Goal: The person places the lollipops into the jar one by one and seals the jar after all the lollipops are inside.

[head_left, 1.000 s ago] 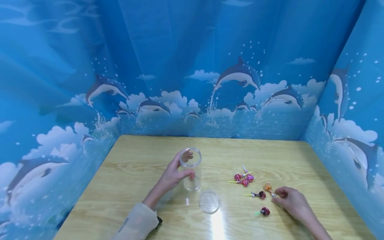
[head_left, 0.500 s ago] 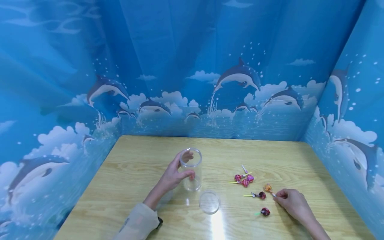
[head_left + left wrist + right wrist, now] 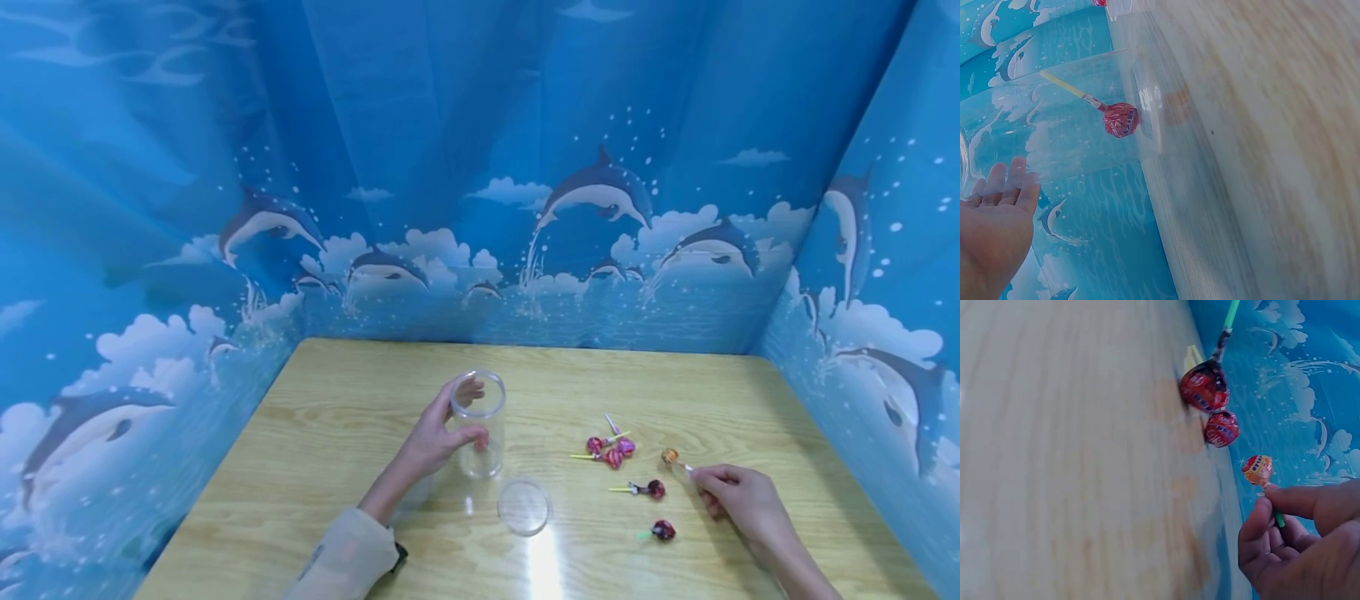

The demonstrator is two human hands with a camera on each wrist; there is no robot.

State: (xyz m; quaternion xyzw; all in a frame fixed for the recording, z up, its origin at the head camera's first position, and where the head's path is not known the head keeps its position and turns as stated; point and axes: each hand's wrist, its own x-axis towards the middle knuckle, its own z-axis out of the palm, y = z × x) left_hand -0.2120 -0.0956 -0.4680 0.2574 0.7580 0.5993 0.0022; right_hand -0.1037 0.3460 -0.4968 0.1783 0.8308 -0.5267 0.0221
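My left hand (image 3: pixel 435 433) holds a clear cylindrical jar (image 3: pixel 491 425) upright, thumb and fingers around its side. In the left wrist view, a red-wrapped lollipop (image 3: pixel 1121 120) with a yellow stick shows within the outline of the jar (image 3: pixel 1085 150), low down and tilted; it seems to be inside, but the head view does not make this clear. At the right, my right hand (image 3: pixel 742 500) pinches an orange lollipop (image 3: pixel 670 456) by its stick, thumb against forefinger. The right wrist view shows the orange wrapper (image 3: pixel 1257 469) beyond the fingertips and a bit of green stick below.
A round clear lid (image 3: pixel 523 506) lies just in front of the jar. Several red and pink lollipops (image 3: pixel 613 457) are bunched right of the jar. Two dark red ones, one upper (image 3: pixel 656 489) and one lower (image 3: pixel 663 529), lie apart nearer the right hand. Dolphin-print curtains (image 3: pixel 450 250) surround the wooden table (image 3: pixel 360 392).
The right hand has come to pinch the orange lollipop's stick and shifted slightly right; the lollipop's head has moved a little upward in view. The left hand and jar stay put.
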